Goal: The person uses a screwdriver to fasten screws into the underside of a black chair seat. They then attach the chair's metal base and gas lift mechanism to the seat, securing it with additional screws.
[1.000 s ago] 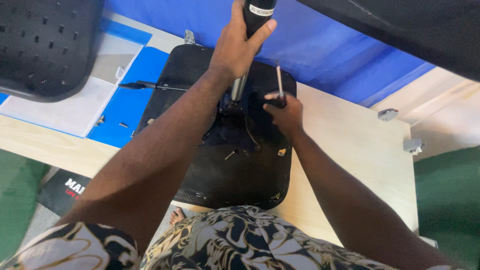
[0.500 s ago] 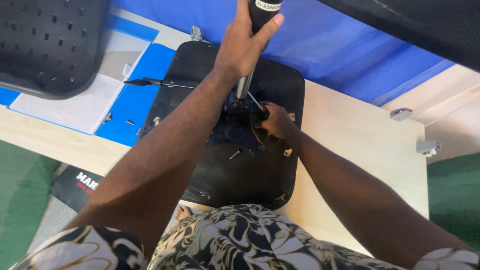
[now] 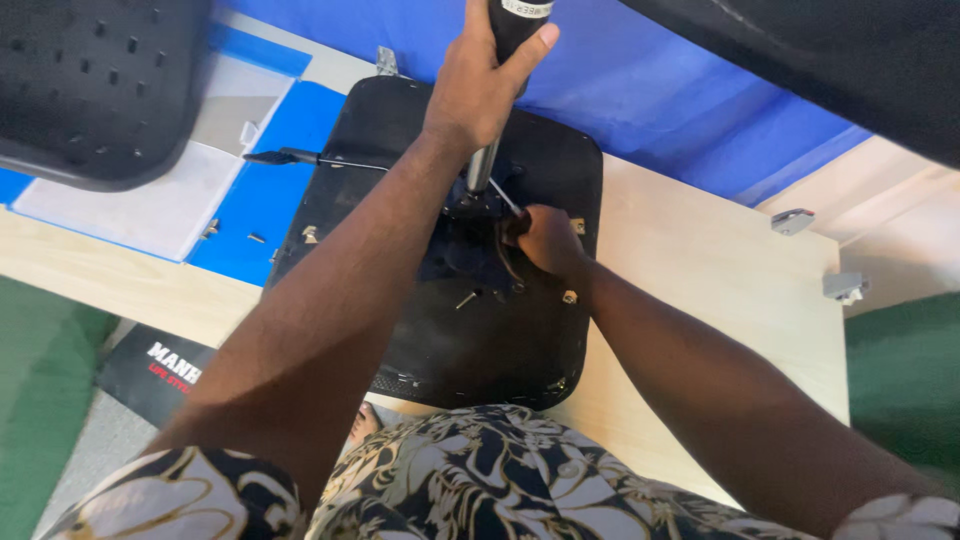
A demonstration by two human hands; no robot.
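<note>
left hand (image 3: 478,88) wrapped tight round the black gas cylinder (image 3: 510,40), right hand (image 3: 540,238) clamped on a thin metal tool (image 3: 503,198) (tip hidden), seat base (image 3: 520,340) near table edge (image 3: 700,440)

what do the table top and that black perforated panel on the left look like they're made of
Table top: pale wood or wood-look laminate, matte, with faint grain lines.
Perforated panel: probably moulded black plastic, going by its rounded edge, dull sheen and regular square holes.
</note>
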